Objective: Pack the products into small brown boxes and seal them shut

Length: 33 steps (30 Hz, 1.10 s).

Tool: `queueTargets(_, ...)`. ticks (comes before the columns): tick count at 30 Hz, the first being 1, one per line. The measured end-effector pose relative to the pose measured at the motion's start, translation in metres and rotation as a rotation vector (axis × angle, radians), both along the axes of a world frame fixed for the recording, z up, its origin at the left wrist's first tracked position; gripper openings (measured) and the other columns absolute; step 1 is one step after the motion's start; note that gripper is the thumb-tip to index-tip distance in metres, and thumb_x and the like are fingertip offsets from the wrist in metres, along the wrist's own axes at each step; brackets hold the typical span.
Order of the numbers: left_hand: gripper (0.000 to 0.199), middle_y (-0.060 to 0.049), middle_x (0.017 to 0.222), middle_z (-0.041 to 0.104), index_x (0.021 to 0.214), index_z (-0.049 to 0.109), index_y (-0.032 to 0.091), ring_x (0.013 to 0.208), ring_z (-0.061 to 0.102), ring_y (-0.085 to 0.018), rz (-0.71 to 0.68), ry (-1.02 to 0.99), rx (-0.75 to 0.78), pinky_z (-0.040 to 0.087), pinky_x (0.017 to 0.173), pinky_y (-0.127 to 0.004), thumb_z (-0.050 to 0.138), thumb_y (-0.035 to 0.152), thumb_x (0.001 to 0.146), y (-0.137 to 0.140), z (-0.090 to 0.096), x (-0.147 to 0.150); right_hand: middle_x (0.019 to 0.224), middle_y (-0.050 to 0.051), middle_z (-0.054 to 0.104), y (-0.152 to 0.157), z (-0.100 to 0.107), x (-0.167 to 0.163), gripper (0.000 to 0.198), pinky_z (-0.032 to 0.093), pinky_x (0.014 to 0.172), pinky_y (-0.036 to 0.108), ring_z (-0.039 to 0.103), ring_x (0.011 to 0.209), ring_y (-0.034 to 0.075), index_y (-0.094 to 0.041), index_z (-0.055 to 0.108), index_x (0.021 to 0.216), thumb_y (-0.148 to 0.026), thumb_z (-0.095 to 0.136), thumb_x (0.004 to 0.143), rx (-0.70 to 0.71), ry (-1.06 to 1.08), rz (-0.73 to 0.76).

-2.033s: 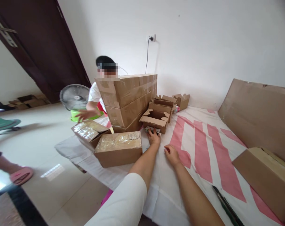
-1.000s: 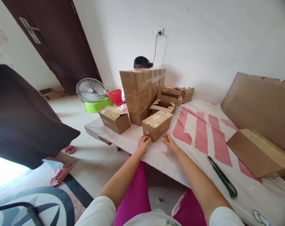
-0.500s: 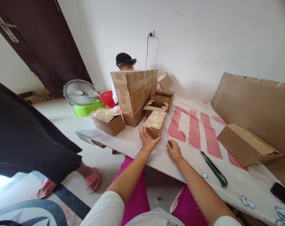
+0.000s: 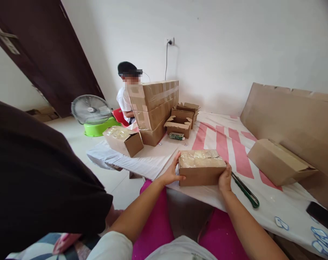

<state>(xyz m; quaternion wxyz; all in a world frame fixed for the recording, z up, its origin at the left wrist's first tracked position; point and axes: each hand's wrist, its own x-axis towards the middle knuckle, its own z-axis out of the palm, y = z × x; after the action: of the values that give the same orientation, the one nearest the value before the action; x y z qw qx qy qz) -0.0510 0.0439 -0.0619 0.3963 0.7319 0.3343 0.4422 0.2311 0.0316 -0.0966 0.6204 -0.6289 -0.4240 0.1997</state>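
Note:
Between my two hands is a taped cardboard box (image 4: 202, 175), turned lengthwise across the table's front edge. My left hand (image 4: 172, 171) grips its left end, thumb along the near side. At the opposite end my right hand (image 4: 225, 177) is wrapped round the corner. Clear tape shines on the box's top, and a printed patch shows near its right end. Just right of my right hand lies a green utility knife (image 4: 245, 190). Farther back, a small green carton (image 4: 176, 136) rests before an open cardboard box (image 4: 178, 124).
A stack of taped boxes (image 4: 155, 108) stands behind, with a seated person (image 4: 124, 99) beyond it. Another taped box (image 4: 123, 140) sits left. On the right are a tilted box (image 4: 280, 162), a cardboard sheet (image 4: 294, 112) and a black phone (image 4: 321, 216). Someone in dark clothing (image 4: 44, 173) stands close at left.
Both hands have taken hold of the taped box, brought it nearer and turned it sideways. The small green carton has come into view. The standing person has moved closer.

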Motion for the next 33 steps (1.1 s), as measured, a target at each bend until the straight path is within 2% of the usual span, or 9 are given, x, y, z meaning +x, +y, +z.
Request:
queueTargets(4, 0.122, -0.01, 0.162, 0.005, 0.153, 0.003, 0.027, 0.147, 0.016, -0.032, -0.174, -0.069, -0.134, 0.019, 0.119, -0.044, 0.082, 0.046, 0.062, -0.009, 0.002, 0.001, 0.13, 0.012, 0.058, -0.044, -0.002, 0.01, 0.069, 0.036, 0.107, 0.038, 0.05, 0.125, 0.023, -0.017, 0.051, 0.129, -0.062, 0.014, 0.093, 0.009, -0.03, 0.068)
queueTargets(9, 0.111, -0.012, 0.16, 0.016, 0.153, 0.009, 0.026, 0.145, 0.021, -0.032, -0.114, -0.017, -0.068, 0.025, 0.115, -0.046, 0.074, 0.056, 0.068, -0.001, -0.002, -0.01, 0.12, 0.015, 0.061, -0.071, -0.015, 0.033, 0.058, 0.04, 0.101, 0.043, 0.055, 0.114, 0.026, -0.015, 0.056, 0.12, -0.06, 0.037, 0.088, 0.022, -0.147, 0.135)
queueTargets(11, 0.089, -0.014, 0.154, 0.03, 0.149, 0.027, 0.024, 0.143, 0.028, -0.032, 0.125, 0.025, 0.021, 0.028, 0.113, -0.048, 0.065, 0.058, 0.076, 0.009, 0.003, -0.027, 0.115, 0.014, 0.063, -0.069, -0.02, 0.046, 0.055, 0.042, 0.097, 0.044, 0.058, 0.108, 0.027, -0.015, 0.058, 0.115, -0.06, 0.046, 0.084, -0.021, -0.173, 0.098)
queueTargets(14, 0.056, -0.014, 0.15, 0.034, 0.129, 0.053, 0.022, 0.144, 0.021, -0.034, 0.812, 0.17, 0.209, 0.018, 0.115, -0.053, 0.066, 0.044, 0.078, 0.031, 0.026, -0.072, 0.103, 0.013, 0.067, -0.063, -0.025, 0.056, 0.054, 0.046, 0.088, 0.043, 0.062, 0.095, 0.027, -0.015, 0.061, 0.106, -0.06, 0.051, 0.078, -0.098, -0.136, 0.069)
queueTargets(16, 0.056, -0.012, 0.155, 0.024, 0.125, 0.056, 0.023, 0.146, 0.009, -0.037, 1.222, 0.268, 0.238, 0.011, 0.115, -0.059, 0.071, 0.034, 0.073, 0.047, 0.047, -0.112, 0.096, 0.012, 0.069, -0.06, -0.027, 0.057, 0.052, 0.047, 0.083, 0.041, 0.063, 0.088, 0.026, -0.016, 0.062, 0.101, -0.06, 0.052, 0.076, -0.118, -0.136, 0.087)
queueTargets(18, 0.066, -0.009, 0.159, 0.013, 0.127, 0.054, 0.025, 0.145, 0.007, -0.04, 1.409, 0.286, 0.182, 0.009, 0.113, -0.063, 0.077, 0.032, 0.065, 0.062, 0.066, -0.154, 0.091, 0.011, 0.069, -0.059, -0.027, 0.054, 0.049, 0.048, 0.08, 0.039, 0.063, 0.084, 0.025, -0.016, 0.062, 0.097, -0.06, 0.053, 0.075, -0.119, -0.168, 0.112)
queueTargets(23, 0.054, -0.014, 0.154, 0.028, 0.098, 0.067, 0.02, 0.135, 0.033, -0.046, 1.254, 0.165, -0.078, 0.023, 0.111, -0.062, 0.084, 0.025, 0.047, 0.076, 0.077, -0.227, 0.085, 0.009, 0.069, -0.063, -0.022, 0.049, 0.051, 0.048, 0.074, 0.037, 0.063, 0.077, 0.024, -0.017, 0.063, 0.093, -0.062, 0.053, 0.073, -0.121, -0.174, 0.082)
queueTargets(28, 0.032, -0.013, 0.144, 0.044, 0.092, 0.069, 0.018, 0.131, 0.044, -0.036, 1.184, 0.169, -0.013, 0.03, 0.114, -0.05, 0.074, 0.026, 0.061, 0.052, 0.057, -0.234, 0.085, 0.009, 0.068, -0.066, -0.022, 0.048, 0.05, 0.048, 0.072, 0.036, 0.062, 0.074, 0.023, -0.017, 0.062, 0.092, -0.063, 0.053, 0.074, -0.129, -0.166, 0.077)
queueTargets(33, 0.036, -0.007, 0.139, 0.052, 0.097, 0.071, 0.022, 0.125, 0.053, -0.031, 1.091, 0.158, 0.04, 0.034, 0.114, -0.048, 0.07, 0.036, 0.064, 0.006, 0.04, -0.243, 0.089, 0.009, 0.067, -0.066, -0.026, 0.051, 0.044, 0.048, 0.076, 0.037, 0.062, 0.077, 0.023, -0.017, 0.061, 0.095, -0.057, 0.051, 0.079, -0.118, -0.213, 0.112)
